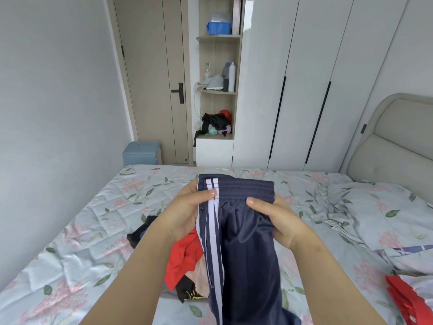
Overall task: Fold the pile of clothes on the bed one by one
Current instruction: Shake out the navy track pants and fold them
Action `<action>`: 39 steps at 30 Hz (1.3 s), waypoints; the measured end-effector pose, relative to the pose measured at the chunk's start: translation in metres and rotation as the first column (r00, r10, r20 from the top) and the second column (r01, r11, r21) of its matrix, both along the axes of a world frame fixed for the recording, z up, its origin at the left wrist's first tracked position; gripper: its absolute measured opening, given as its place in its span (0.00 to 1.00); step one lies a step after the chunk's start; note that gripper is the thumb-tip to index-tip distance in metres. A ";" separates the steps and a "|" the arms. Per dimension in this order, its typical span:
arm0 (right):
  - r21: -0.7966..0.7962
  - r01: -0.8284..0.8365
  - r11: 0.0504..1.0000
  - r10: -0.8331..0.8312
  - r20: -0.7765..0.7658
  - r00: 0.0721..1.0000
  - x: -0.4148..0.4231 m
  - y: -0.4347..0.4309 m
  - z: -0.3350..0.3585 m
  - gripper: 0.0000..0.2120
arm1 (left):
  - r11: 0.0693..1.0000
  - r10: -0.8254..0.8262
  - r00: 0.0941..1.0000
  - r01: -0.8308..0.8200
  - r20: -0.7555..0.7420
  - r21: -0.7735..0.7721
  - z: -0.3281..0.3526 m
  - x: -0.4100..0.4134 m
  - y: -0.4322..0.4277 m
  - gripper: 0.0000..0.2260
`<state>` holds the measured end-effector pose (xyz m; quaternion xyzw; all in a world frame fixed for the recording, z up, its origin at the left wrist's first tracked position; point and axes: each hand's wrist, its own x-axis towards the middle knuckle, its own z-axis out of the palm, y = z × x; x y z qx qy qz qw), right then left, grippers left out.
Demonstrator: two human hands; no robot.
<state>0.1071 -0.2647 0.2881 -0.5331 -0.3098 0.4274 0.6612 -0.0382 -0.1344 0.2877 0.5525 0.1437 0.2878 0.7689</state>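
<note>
Both forearms reach in from the bottom edge, and between them hang navy track bottoms with two pale side stripes, lifted above the bed. At the elastic waistband the left hand pinches the striped edge, thumb in front and fingers curled behind the cloth. The right hand grips the opposite end of the band the same way, so the waistband stretches from one thumb to the other. Below the left fingers the pile lies on the floral quilt: a red garment, a pink cloth and something black with yellow marks under it, plus a black garment further out past the left wrist. Well out from the right fingers, near the lower corner, sits another red piece of clothing, and a rumpled floral duvet spreads towards a padded beige headboard. Beyond the fingertips stand a white wardrobe, an open shelf niche with bottles and a blue basket, a beige door and a blue stool.
</note>
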 end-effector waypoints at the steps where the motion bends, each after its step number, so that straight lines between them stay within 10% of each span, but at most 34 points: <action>1: 0.019 0.070 0.997 -0.070 0.005 0.998 0.003 0.004 0.003 0.06 | 0.998 0.044 0.998 -0.043 -0.035 0.043 0.001 0.003 0.001 0.13; 6: 0.098 0.231 0.968 -0.239 0.078 0.968 0.010 0.017 0.023 0.04 | 0.925 0.167 0.935 -0.039 -0.313 0.377 -0.005 0.012 0.002 0.07; 18: -0.145 0.170 0.975 -0.093 0.431 0.897 0.038 0.001 0.033 0.05 | 0.945 0.239 0.922 -0.149 -0.305 0.290 0.024 0.008 0.029 0.06; 22: -0.204 0.196 0.959 -0.060 0.530 0.846 0.040 0.003 0.042 0.05 | 0.622 0.585 0.683 -0.033 -0.437 0.782 0.031 0.011 0.036 0.15; 27: -0.183 0.148 0.972 -0.086 0.309 0.947 0.031 0.014 0.068 0.05 | 0.950 0.261 0.825 -0.128 -0.500 0.285 0.063 0.013 0.027 0.17; 31: -0.085 0.129 0.988 -0.101 0.282 0.954 0.026 0.025 0.103 0.05 | 0.997 0.063 0.922 -0.077 -0.381 -0.020 0.097 0.014 0.034 0.24; 39: 0.391 0.234 0.890 -0.417 0.488 0.767 0.018 0.037 0.205 0.07 | 0.887 0.349 0.935 -0.350 0.058 0.301 0.196 0.026 0.032 0.09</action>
